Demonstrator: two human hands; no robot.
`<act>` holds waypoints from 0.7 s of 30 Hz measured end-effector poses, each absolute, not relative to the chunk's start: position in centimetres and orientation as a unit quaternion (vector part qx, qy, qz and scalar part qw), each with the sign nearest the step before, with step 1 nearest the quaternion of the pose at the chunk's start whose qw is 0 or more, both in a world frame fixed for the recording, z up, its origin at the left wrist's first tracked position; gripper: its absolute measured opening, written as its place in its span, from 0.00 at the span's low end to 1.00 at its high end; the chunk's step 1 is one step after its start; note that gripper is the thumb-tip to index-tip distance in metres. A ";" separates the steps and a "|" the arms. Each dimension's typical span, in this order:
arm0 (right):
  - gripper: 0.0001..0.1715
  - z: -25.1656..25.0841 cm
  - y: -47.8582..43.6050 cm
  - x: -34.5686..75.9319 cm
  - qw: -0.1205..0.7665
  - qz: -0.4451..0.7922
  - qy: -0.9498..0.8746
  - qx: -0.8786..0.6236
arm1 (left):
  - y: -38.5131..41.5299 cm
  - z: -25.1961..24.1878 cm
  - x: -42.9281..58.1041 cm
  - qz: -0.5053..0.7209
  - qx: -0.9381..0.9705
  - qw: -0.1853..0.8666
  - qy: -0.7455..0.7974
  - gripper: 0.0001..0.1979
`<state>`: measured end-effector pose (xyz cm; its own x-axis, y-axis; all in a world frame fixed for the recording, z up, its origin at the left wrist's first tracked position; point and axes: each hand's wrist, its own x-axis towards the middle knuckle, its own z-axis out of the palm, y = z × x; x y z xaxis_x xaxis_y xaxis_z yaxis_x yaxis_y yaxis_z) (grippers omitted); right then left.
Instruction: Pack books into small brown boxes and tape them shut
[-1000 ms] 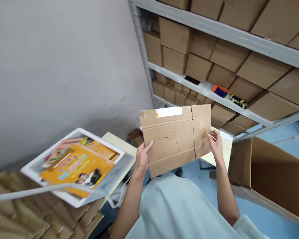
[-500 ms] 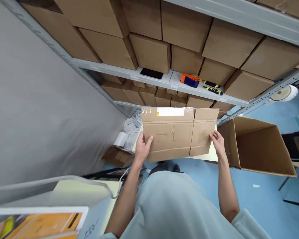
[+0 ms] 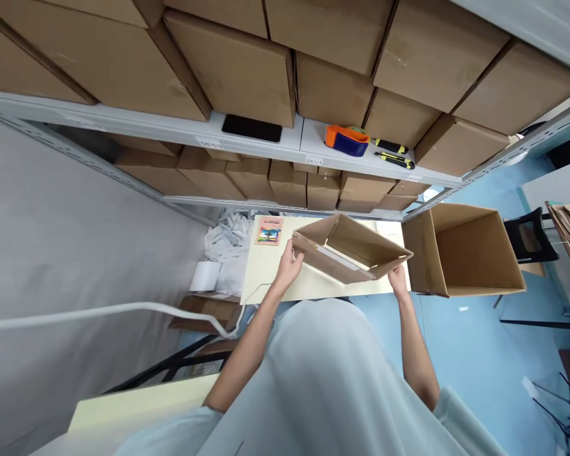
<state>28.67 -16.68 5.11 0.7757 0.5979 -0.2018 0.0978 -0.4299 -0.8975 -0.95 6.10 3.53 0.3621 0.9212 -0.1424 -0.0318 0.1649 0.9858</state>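
Note:
A brown cardboard box (image 3: 338,265), pushed partly open into a slanted sleeve, is held above the pale yellow table (image 3: 254,278). At its left corner my left hand (image 3: 289,266) is closed on the cardboard, thumb towards me. My right hand (image 3: 398,280) grips the right corner from below; some of its fingers are hidden by the box. Left of the box, a small pink booklet (image 3: 268,230) with a colourful picture lies on the table.
Shelves full of cardboard boxes (image 3: 335,88) rise ahead. On the shelf edge lie a black phone-like slab (image 3: 251,128), an orange and blue tape dispenser (image 3: 348,140) and yellow-black utility knives (image 3: 394,159). A large open carton (image 3: 477,253) stands right; white wrapping (image 3: 228,244) lies left.
The cardboard box was flattened between my hands and has been opened into a slanted sleeve. The view has shifted, and the pink booklet on the table now shows.

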 end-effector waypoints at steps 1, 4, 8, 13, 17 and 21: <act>0.21 4.9 -16.5 28.5 0.479 0.269 -0.225 -0.805 | 5.9 3.4 -0.5 0.365 0.527 0.645 0.416 0.22; 0.22 4.8 -15.9 27.9 0.482 0.290 -0.254 -0.787 | 5.0 3.4 0.5 0.353 0.518 0.660 0.415 0.18; 0.30 5.9 -16.2 27.5 0.481 0.295 -0.249 -0.787 | 4.2 4.3 0.2 0.377 0.493 0.619 0.481 0.15; 0.39 9.1 -19.2 26.2 0.442 0.365 -0.218 -0.790 | 4.3 7.4 -0.9 0.361 0.555 0.526 0.534 0.24; 0.33 11.4 -19.5 25.2 0.358 0.368 -0.265 -0.816 | 4.5 10.1 -0.6 0.293 0.633 0.447 0.560 0.19; 0.17 13.4 -16.8 26.2 0.287 0.275 -0.352 -0.848 | 3.6 12.2 -0.3 0.261 0.665 0.382 0.586 0.13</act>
